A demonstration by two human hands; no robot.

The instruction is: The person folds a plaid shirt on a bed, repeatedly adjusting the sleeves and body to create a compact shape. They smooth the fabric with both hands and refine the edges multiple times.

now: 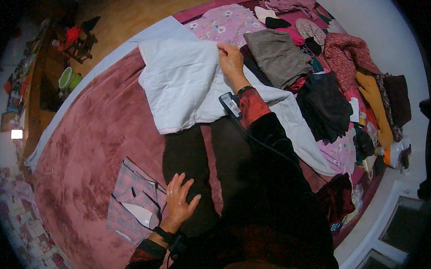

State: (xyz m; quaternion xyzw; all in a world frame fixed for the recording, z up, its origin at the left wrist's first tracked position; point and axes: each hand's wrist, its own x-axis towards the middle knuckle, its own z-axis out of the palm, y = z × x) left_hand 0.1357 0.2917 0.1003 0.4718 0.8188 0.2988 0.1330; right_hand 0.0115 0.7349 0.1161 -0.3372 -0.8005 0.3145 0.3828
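Note:
My right hand [231, 62] pinches the upper edge of a white cloth [181, 82] with thin pink edging. The cloth lies across dark brown trouser legs [186, 151] stretched in front of me, and part of it trails to the right under my right forearm. My left hand [179, 199], palm down with fingers spread, rests on the left trouser leg and holds nothing. Beside that hand lies a folded grey and pink plaid cloth piece [137, 199] with dark trim and a white patch showing.
A reddish-pink plush blanket [89, 139] covers the bed. Along the right lie a folded grey knit [278, 56], dark folded clothes [323, 106], a red knit [348, 57] and a mustard garment [375, 105]. A green bucket [70, 79] stands on the floor at left.

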